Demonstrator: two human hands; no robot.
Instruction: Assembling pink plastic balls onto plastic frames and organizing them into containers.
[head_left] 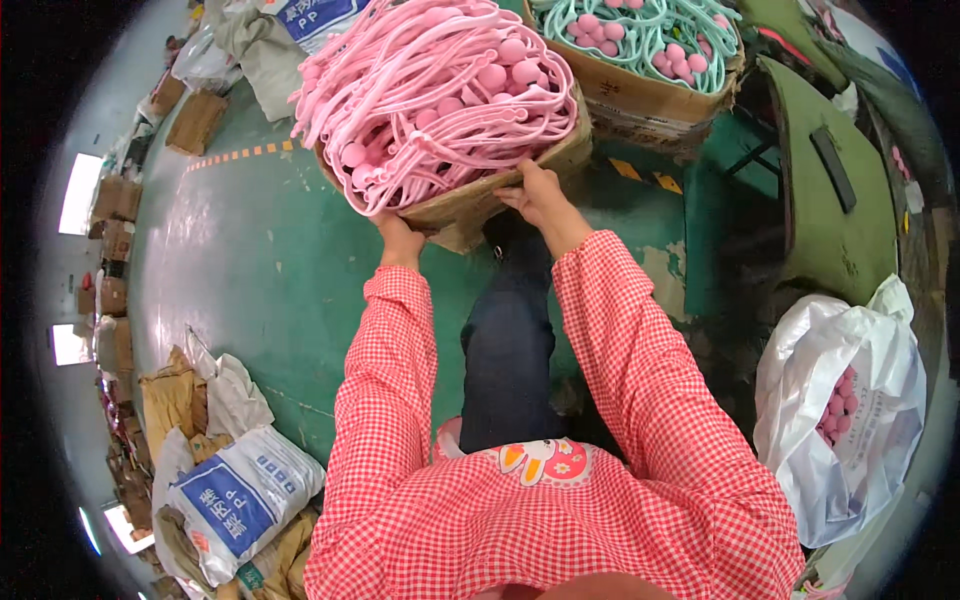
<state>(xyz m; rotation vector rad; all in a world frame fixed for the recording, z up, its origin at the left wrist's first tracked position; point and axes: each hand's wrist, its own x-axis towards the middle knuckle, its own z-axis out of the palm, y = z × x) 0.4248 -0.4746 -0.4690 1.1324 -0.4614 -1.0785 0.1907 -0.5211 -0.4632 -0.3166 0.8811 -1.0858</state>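
head cam: i've got the cardboard box (pixel 470 212) up front, heaped w/ pink straps (pixel 420 90), just beside the teal-strap carton (pixel 640 108). r hand (pixel 545 203) pinches its near rim; l hand (pixel 400 240) at near-left corner, fingertips hidden, can't tell its grip. prob. heavy, soft load, walls bendy; i'd hold low, opp. corners.

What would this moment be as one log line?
left hand: cardboard box, near-left corner | right hand: same box, near edge | contents: pink straps | to its right: teal-strap box
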